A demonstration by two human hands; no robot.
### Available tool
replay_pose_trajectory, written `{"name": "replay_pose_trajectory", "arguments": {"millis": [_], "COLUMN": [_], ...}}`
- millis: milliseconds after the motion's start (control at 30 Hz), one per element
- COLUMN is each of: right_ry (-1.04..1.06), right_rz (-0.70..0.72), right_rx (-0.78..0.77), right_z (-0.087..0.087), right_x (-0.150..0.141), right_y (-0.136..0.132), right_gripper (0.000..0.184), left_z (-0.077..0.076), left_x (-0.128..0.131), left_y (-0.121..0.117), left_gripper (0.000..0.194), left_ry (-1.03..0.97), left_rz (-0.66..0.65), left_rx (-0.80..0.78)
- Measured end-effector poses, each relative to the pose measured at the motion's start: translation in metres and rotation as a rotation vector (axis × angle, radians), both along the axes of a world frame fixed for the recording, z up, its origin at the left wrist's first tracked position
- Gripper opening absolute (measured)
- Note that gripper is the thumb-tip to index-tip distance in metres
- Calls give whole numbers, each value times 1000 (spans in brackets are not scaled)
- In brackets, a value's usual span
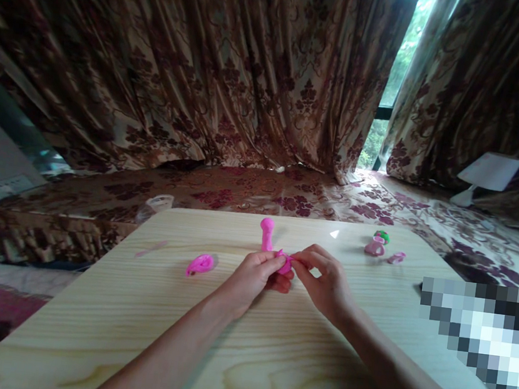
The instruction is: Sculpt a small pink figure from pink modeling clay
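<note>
My left hand [260, 273] is closed round a small bright pink piece [284, 262] that looks like modelling clay. The thumb lies on top of it, and the fingers curl underneath. At its right side my right hand [323, 280] pinches the edge of the same piece between thumb and fingertips. Just behind my left hand stands a pink stick-like figure [267, 233] with a round knob on top; its foot is partly hidden. To the left lies a pink looped piece [200, 264], apart from both hands.
At the table's [238, 368] back right are a pale pink cup-shaped piece [375, 246], a green and red ball [382, 236] and a small pale pink piece [397, 257]. A clear container [156, 206] is at the back left corner. A blurred-out object [482, 342] lies at right.
</note>
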State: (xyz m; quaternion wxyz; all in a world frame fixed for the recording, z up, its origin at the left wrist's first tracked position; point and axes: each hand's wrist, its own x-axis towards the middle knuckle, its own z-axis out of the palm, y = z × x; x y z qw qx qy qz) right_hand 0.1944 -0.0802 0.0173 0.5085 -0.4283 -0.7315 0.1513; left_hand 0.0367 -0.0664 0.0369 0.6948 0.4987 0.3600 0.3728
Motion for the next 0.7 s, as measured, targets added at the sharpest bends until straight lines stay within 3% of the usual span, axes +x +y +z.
{"name": "replay_pose_trajectory", "arguments": {"millis": [167,433,600,700], "right_ry": [-2,-12,-13,5], "right_rz": [-1,40,101,56], "right_rx": [24,44,20,37], "right_z": [0,4,3,-1], "right_x": [1,-1,-4,-2], "right_y": [0,-3,-6,-4], "right_gripper": [19,23,22,23], "left_z": [2,1,-1,3], "left_x": [3,-1,0,1], "left_y": [-3,-1,-1,-2], "left_gripper": [21,16,32,26], "left_ry": [-53,-12,-48,-26], "left_rz": [-61,-14,-46,-16], "left_rx": [27,10,-48,-19]}}
